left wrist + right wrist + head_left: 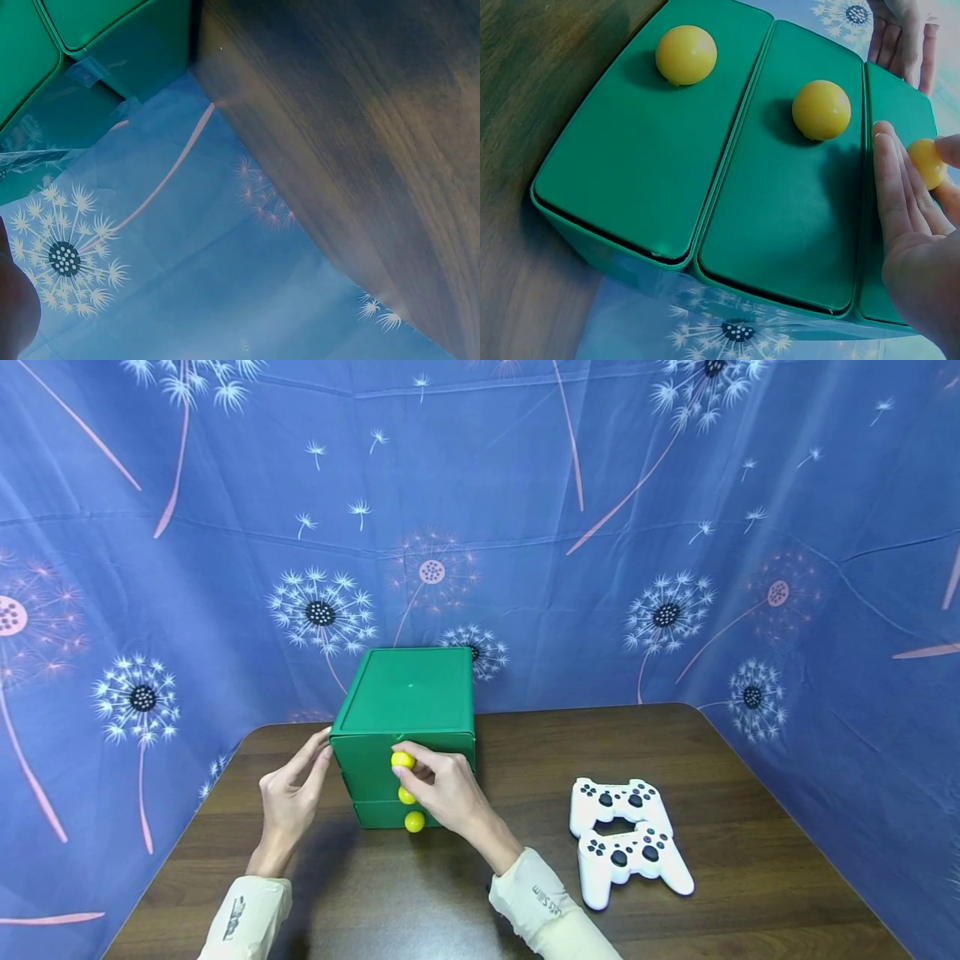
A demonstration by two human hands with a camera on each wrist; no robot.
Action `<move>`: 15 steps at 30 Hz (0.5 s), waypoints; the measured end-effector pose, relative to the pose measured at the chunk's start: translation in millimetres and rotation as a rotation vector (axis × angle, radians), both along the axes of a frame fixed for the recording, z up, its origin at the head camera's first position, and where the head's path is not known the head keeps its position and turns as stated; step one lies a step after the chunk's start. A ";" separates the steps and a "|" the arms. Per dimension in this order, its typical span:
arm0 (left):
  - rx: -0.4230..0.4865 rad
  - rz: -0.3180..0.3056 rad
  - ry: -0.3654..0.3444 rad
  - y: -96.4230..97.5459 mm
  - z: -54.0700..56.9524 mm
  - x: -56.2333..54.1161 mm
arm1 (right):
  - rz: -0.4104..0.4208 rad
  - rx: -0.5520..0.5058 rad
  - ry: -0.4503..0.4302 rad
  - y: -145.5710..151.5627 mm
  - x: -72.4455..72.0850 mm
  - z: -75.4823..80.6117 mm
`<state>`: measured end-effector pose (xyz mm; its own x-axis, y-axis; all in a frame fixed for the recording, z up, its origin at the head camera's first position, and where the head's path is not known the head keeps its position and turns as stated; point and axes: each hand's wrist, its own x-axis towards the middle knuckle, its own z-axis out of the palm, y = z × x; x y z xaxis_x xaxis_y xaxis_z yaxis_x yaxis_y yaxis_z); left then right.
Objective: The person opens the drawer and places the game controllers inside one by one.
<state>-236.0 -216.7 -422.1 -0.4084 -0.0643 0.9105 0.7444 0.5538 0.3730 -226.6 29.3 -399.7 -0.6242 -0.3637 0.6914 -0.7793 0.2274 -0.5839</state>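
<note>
A green drawer unit (408, 693) with three stacked drawers stands at the back left of the table. Each drawer front carries a round yellow knob; the bottom knob (414, 822) and the middle knob (821, 110) are in plain sight. My right hand (452, 793) pinches the top knob (927, 163) between thumb and fingers, its other fingers lying along the drawer front. Against the unit's left side, near the top front corner, my left hand (288, 802) rests with extended fingers. All three drawers look closed. Only part of a finger (16, 315) shows in the left wrist view.
Two white game controllers (636, 860) lie together on the right of the brown wooden table (540, 752). Behind the table hangs a blue cloth (525, 568) with a dandelion pattern. Clear tape (88, 71) clings to the unit's side.
</note>
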 end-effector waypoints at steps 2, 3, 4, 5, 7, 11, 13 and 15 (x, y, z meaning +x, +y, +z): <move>-0.003 0.003 0.002 0.0 0.2 0.2 | -0.001 0.000 -0.003 0.0 -0.4 0.1; -0.004 0.004 0.003 0.0 0.3 0.4 | -0.002 0.001 -0.006 0.0 -0.5 0.0; -0.005 0.005 0.003 0.0 0.4 0.6 | -0.002 0.002 -0.007 0.0 -0.6 -0.2; -0.004 0.005 0.004 0.0 0.5 0.8 | -0.002 0.002 -0.008 0.0 -0.7 -0.3; -0.002 0.000 0.003 0.2 0.7 1.0 | -0.003 0.001 -0.011 -0.1 -0.6 -0.3; 0.001 -0.009 0.002 0.5 1.3 1.4 | -0.007 -0.009 -0.024 -0.3 0.4 -0.4; -0.002 -0.009 0.003 0.6 1.7 1.6 | -0.011 -0.013 -0.035 -0.6 1.2 -0.3; -0.005 -0.007 0.005 0.5 2.2 1.7 | -0.014 -0.013 -0.047 -1.0 2.0 -0.2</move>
<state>-234.3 -216.3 -419.9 -0.4039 -0.0573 0.9130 0.7503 0.5503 0.3664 -224.6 28.4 -399.9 -0.6613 -0.3455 0.6658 -0.7476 0.2305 -0.6229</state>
